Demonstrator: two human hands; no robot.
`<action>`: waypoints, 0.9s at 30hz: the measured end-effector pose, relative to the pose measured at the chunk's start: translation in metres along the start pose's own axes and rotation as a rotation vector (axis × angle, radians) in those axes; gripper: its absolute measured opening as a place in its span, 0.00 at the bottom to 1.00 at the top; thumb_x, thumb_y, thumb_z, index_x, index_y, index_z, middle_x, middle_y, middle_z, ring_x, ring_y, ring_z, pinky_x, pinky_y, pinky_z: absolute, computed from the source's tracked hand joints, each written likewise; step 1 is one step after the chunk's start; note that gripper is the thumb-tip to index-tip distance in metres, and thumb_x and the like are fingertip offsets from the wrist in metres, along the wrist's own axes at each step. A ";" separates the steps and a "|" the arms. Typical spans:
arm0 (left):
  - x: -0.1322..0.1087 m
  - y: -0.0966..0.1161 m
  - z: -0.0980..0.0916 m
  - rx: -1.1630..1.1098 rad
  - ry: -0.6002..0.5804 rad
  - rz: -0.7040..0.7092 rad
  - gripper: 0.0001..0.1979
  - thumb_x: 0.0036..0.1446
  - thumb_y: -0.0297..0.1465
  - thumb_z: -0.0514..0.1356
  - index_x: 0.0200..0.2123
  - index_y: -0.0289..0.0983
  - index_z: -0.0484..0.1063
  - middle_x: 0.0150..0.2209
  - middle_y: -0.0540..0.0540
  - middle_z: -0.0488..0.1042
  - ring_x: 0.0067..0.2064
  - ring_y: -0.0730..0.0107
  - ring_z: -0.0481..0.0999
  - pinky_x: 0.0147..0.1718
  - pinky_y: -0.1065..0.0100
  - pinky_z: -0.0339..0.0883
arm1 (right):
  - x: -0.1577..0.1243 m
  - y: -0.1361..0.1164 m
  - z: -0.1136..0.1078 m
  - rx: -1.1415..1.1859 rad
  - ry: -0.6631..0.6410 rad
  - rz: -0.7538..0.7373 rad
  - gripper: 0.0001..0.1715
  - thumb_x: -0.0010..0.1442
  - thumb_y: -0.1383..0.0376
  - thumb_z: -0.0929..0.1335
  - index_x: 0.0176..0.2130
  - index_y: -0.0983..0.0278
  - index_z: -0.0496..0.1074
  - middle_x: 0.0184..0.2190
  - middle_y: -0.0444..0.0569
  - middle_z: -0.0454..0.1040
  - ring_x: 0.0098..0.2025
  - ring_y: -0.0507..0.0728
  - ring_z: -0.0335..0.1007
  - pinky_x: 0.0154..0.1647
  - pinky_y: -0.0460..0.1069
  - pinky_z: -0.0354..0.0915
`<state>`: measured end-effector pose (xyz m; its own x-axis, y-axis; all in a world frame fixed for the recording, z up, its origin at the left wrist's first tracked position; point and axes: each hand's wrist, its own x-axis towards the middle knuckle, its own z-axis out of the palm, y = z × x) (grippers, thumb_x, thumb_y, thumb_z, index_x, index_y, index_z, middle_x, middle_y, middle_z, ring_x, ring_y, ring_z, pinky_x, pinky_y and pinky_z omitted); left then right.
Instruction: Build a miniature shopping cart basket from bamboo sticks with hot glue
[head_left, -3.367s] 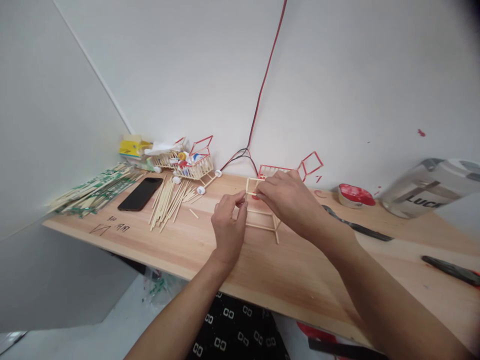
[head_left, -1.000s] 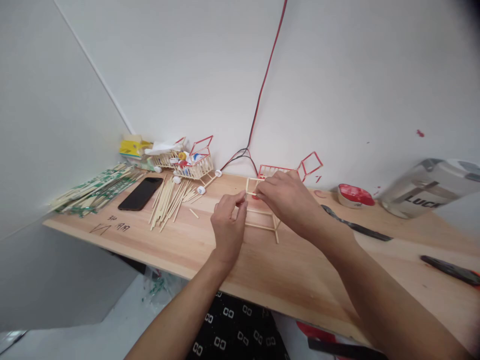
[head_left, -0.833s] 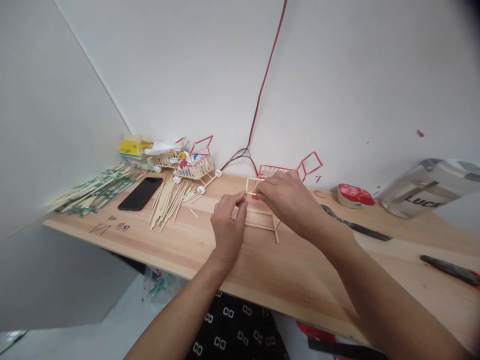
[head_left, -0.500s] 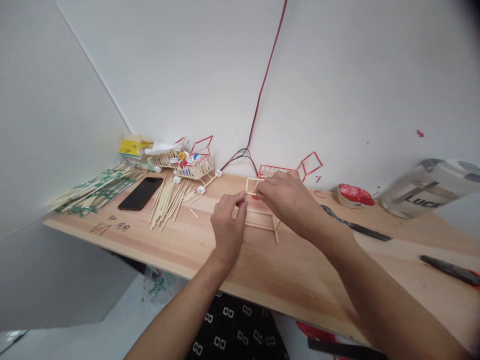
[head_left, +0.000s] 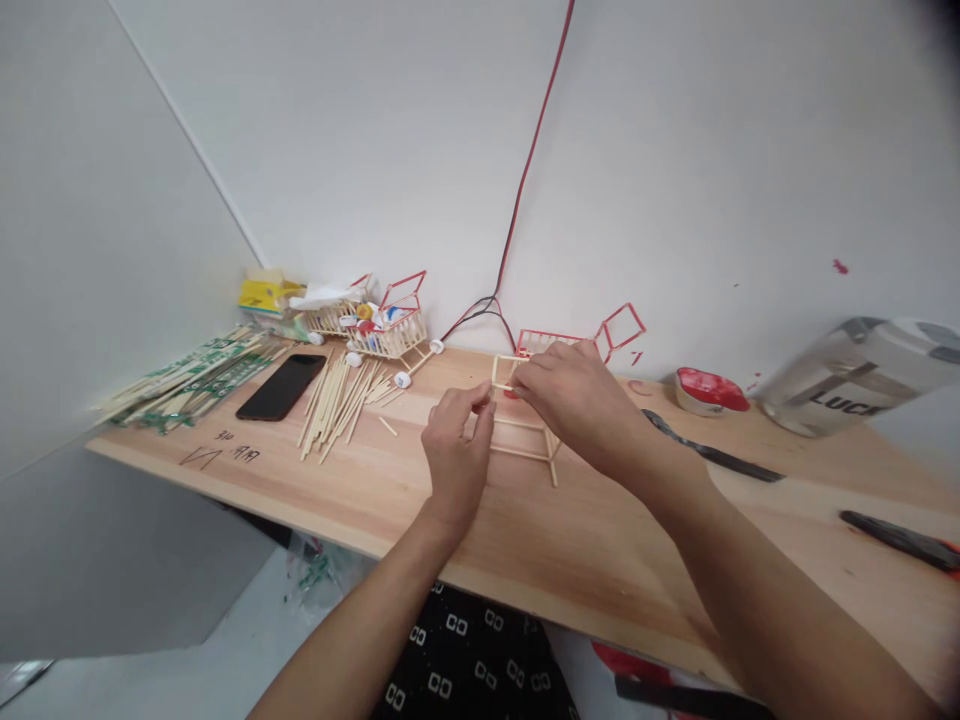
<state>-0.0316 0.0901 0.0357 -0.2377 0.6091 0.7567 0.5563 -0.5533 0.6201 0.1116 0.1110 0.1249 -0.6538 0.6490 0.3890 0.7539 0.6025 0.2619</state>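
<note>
Bundled sticks (head_left: 195, 380): far left of the frame, skinny and pale, wrapped in clear crinkly plastic with green print.
Yellow packet (head_left: 262, 293): just behind those, kinda boxy and a bit blurry.
Phone (head_left: 281, 388): flat black slab, shiny glass face up, next to some pen scribbles (head_left: 244, 455) on the wood.
Loose sticks (head_left: 330, 405): left of center, a messy fan of bare, straight sticks, some shorter bits on the right side.
Little carts (head_left: 386, 338): behind the loose sticks, slatted baskets on white disc wheels, red handle on the front one, colorful bits piled inside.
Left hand (head_left: 457, 440): middle of the frame, thumb and index nearly together, pinching the stick frame's upright on its left side.
Stick frame (head_left: 525, 455): center of the frame, plain unpainted sticks in a boxy open shape, over the smooth-grained wooden table (head_left: 375, 500).
Right hand (head_left: 566, 390): just right of center, fingers curled in close, tips gripping the frame's upper bar.
Red-rimmed cart (head_left: 553, 338): behind the right hand, partly hidden, squarish red loop sticking up.
Bowl (head_left: 709, 405): right side, pale outside, glossy red inside.
Jar (head_left: 855, 390): right edge area, see-through, rounded, "LUC..." lettering on it.
</note>
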 end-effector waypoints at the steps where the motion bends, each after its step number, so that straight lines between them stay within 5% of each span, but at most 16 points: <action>1: 0.000 0.000 0.000 -0.002 0.000 0.000 0.08 0.59 0.25 0.60 0.41 0.37 0.74 0.35 0.48 0.76 0.37 0.70 0.74 0.36 0.68 0.64 | 0.000 0.000 0.000 0.002 0.000 0.003 0.10 0.65 0.70 0.64 0.32 0.65 0.71 0.30 0.49 0.75 0.36 0.59 0.63 0.38 0.51 0.46; 27: 0.000 0.001 0.000 -0.025 0.009 -0.007 0.08 0.59 0.25 0.60 0.41 0.38 0.74 0.34 0.48 0.76 0.37 0.70 0.74 0.36 0.68 0.64 | 0.000 0.000 0.001 0.006 0.019 -0.003 0.10 0.64 0.70 0.64 0.31 0.65 0.71 0.30 0.49 0.75 0.36 0.59 0.63 0.38 0.51 0.46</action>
<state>-0.0313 0.0899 0.0361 -0.2491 0.6077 0.7541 0.5344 -0.5632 0.6303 0.1117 0.1115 0.1238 -0.6543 0.6385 0.4051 0.7518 0.6071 0.2575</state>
